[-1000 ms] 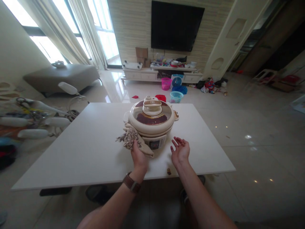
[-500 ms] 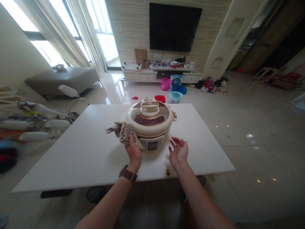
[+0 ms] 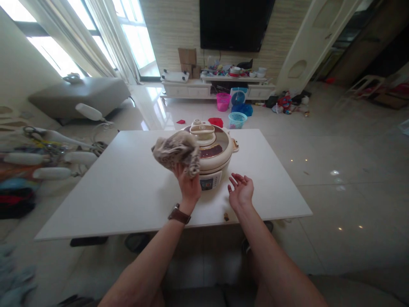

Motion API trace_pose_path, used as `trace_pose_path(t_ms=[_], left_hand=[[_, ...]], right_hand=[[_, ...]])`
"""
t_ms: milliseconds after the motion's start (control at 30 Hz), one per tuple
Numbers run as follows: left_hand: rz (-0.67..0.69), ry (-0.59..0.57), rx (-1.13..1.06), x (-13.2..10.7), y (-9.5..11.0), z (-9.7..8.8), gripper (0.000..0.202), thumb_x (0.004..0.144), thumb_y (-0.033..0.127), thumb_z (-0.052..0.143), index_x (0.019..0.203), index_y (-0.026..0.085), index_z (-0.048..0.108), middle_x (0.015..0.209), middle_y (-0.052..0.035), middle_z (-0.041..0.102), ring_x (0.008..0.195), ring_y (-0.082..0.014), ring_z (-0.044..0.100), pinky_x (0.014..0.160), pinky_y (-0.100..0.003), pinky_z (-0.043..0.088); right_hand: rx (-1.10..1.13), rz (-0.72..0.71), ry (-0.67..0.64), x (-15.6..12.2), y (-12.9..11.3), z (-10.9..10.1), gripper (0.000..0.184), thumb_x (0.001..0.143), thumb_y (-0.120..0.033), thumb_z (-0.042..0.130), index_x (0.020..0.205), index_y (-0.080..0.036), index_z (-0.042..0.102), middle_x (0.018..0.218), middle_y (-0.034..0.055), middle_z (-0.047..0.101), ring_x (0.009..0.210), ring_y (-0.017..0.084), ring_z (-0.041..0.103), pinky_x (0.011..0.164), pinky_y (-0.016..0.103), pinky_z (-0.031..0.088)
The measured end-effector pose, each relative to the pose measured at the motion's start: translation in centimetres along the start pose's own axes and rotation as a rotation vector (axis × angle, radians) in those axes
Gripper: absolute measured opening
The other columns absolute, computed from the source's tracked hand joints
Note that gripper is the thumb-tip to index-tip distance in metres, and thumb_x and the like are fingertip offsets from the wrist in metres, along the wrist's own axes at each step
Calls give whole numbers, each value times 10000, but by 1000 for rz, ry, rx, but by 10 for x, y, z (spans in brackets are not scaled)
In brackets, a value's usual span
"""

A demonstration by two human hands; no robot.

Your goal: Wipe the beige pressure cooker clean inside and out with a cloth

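A cream-coloured electric cooker (image 3: 217, 164) with a see-through lid (image 3: 220, 143) stands on the white table (image 3: 128, 183). The lid is on and has a wide cream handle (image 3: 203, 133). My left hand (image 3: 189, 185) grips a bunched beige patterned cloth (image 3: 175, 149), raised in front of the cooker's left side and hiding part of it. My right hand (image 3: 241, 192) is open, palm up with fingers loosely curled, just right of the cooker's control panel (image 3: 210, 182) and apart from it. Near the front edge lies a small brown object (image 3: 226, 216), too small to name.
Beyond the table, a light-blue basket (image 3: 237, 120), a pink basket (image 3: 223, 102) and a red item (image 3: 215, 122) are on the floor. White-padded equipment (image 3: 51, 173) stands along the left side. A low cabinet (image 3: 187, 91) lines the far wall.
My left hand has lifted the cloth up and to the right, from the cooker's lower left side to lid height. My right hand stays nearly in place; the view has tilted down.
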State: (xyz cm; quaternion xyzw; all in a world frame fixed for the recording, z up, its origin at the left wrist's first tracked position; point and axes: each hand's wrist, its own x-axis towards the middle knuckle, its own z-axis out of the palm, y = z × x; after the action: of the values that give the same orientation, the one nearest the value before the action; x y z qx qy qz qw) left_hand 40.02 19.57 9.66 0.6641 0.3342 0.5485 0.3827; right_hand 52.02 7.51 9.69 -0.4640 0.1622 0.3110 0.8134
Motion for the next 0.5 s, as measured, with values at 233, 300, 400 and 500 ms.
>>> trace_pose_path(t_ms=[233,300,400,500], left_hand=[[469,-508,616,-17,42,7,533,949,360,582,1479,334,531,1600,-41,472,1562,-292,291,1232,-587,-224],[468,-449,614,-14,39,4,526,975,379,535,1496,311,515,1605,-46,466,1561,-281,294,1247,-573,-202],[421,-289,513,-3,22,-6,500,1013,427,450,1483,279,536,1591,-68,487,1561,-280,291,1280,-565,-108],[367,-138,343,8,-1,-15,538,1023,486,418,1491,245,525,1586,-99,488,1569,-268,268,1303,-519,59]], right_hand=[[1,-23,44,8,-13,-8,259,888,-381,413,776,-237,597,988,-7,711,991,193,614,771,359,371],[8,-23,65,8,-16,-9,272,897,-374,406,765,-233,598,985,-9,706,989,187,613,763,353,368],[4,-24,72,6,-17,-10,277,901,-376,403,756,-234,591,979,-12,705,980,184,612,754,349,366],[-6,-26,54,5,-15,-9,270,898,-376,402,758,-236,586,972,-14,708,970,183,610,758,353,366]])
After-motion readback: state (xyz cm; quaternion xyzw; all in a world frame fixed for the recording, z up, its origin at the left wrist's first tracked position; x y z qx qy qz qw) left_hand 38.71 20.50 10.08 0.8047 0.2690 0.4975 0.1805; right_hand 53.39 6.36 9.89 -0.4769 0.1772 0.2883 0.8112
